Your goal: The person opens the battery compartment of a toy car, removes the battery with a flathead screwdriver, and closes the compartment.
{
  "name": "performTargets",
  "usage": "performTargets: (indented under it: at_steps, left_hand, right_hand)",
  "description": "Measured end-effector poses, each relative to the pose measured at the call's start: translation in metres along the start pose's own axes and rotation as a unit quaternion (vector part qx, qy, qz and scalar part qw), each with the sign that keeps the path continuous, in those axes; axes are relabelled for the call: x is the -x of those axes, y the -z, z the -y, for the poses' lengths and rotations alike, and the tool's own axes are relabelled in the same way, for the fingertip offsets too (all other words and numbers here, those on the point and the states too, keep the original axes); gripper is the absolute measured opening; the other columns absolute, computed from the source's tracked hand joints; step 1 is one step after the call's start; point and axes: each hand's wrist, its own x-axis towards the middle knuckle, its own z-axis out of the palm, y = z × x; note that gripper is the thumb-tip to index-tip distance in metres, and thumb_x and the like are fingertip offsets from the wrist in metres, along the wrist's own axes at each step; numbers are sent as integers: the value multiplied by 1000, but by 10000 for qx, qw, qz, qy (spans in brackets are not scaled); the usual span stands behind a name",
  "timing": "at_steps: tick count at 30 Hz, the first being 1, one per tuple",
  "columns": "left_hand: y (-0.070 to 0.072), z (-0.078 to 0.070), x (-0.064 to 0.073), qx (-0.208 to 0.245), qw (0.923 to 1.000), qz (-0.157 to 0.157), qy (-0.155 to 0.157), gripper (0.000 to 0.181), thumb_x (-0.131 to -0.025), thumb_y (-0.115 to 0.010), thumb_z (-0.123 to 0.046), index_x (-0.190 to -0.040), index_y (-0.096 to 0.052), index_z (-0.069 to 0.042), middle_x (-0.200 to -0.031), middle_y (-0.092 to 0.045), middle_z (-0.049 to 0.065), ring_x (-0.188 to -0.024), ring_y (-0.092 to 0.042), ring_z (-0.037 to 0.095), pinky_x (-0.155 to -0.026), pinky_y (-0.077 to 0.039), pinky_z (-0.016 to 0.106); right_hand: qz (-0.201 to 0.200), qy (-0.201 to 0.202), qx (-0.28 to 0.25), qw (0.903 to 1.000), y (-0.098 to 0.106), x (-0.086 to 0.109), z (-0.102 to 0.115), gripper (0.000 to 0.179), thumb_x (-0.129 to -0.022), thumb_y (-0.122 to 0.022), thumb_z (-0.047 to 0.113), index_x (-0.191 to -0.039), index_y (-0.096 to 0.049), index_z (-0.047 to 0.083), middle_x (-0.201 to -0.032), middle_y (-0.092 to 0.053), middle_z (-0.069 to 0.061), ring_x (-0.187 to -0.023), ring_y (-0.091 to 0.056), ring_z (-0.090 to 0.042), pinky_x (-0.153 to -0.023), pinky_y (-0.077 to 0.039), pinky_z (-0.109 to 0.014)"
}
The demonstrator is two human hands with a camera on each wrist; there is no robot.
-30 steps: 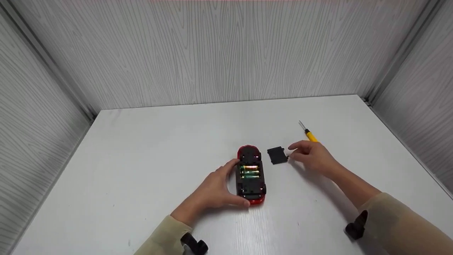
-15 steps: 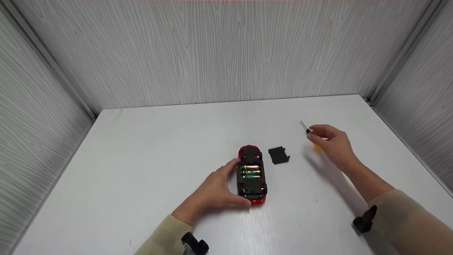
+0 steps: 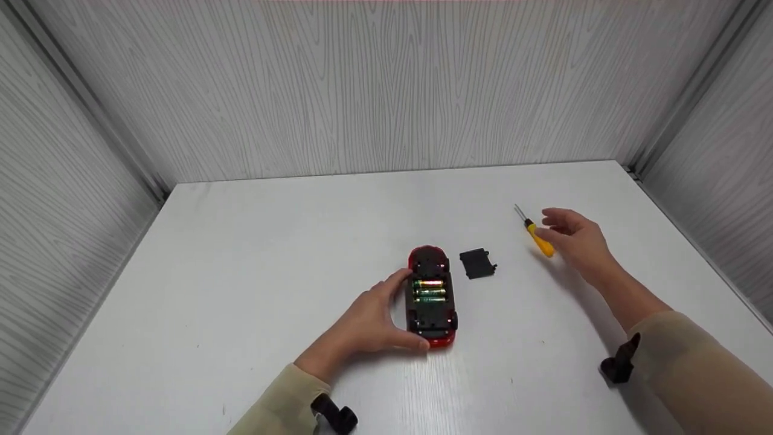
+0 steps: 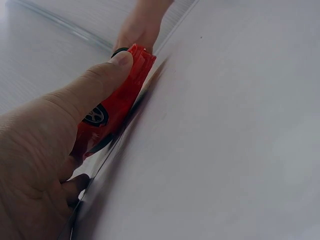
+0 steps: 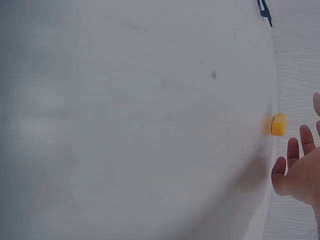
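Observation:
A red toy car [image 3: 432, 315] lies upside down on the white table, its open battery bay showing several batteries [image 3: 429, 292]. My left hand [image 3: 365, 323] grips the car from the left, thumb at the near end, fingers along its far left side. In the left wrist view the thumb presses the red body [image 4: 131, 90]. Right of the car lies a black battery cover [image 3: 477, 264]. Farther right is a screwdriver [image 3: 538, 240] with a yellow handle. My right hand [image 3: 581, 244] hovers just beside that handle, fingers loosely bent; in the right wrist view they are spread apart from the yellow handle end [image 5: 278, 125].
Pale wood-grain panels [image 3: 386, 90] wall in the white table [image 3: 272, 241] at the back and both sides. Black wrist mounts [image 3: 617, 368] sit on both sleeves.
My right hand moved from beside the battery cover to the screwdriver, pinched it near its collar, and now is off it, slightly farther right. The left hand kept its grip on the car.

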Motion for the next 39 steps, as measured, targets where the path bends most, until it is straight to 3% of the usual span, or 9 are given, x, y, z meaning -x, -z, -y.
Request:
performTargets:
  at_steps: [7, 15, 25, 32, 39]
  left_hand:
    - [1, 0, 0, -16, 10000, -32, -32, 131, -60, -98, -64, -167, -31, -29, -166, -42, 3, -152, -38, 25, -122, -33, 51]
    - [0, -1, 0, -4, 10000, -22, -66, 130, -60, -99, -61, -166, -33, -29, -163, -45, 1, -150, -40, 23, -122, -34, 48]
    - [0, -1, 0, 13, 10000, -16, -58, 132, -60, -99, -62, -167, -32, -27, -165, -44, 1, -152, -39, 22, -123, -33, 48]
    - [-1, 1, 2, 24, 10000, 3, -22, 131, -59, -99, -63, -167, -32, -28, -164, -44, 0, -151, -39, 22, -123, -34, 47]
    - [1, -1, 1, -10, 10000, -26, -73, 130, -60, -98, -63, -167, -32, -29, -163, -45, 1, -150, -41, 22, -122, -34, 47]
  right_hand:
    - [400, -203, -47, 9990, 2, -4, -6, 70, -102, -73, 41, -160, -47, 14, -153, -52, -15, -135, -47, -32, -97, -46, -15]
    - [616, -275, 250, 9974, 3, -6, -11, 74, -101, -73, 42, -163, -42, 17, -153, -50, -16, -135, -47, -33, -104, -45, -26]
    - [465, -272, 401, 9977, -2, -5, -14, 69, -104, -72, 35, -162, -42, 11, -150, -52, -16, -132, -50, -32, -101, -48, -21]
    - [409, -363, 458, 9975, -6, -3, -14, 67, -104, -71, 28, -161, -42, 9, -148, -53, -17, -132, -50, -33, -103, -49, -24]
    - [419, -348, 476, 9974, -5, -5, -12, 66, -104, -71, 28, -160, -44, 9, -148, -53, -17, -132, -50, -33, -97, -49, -18]
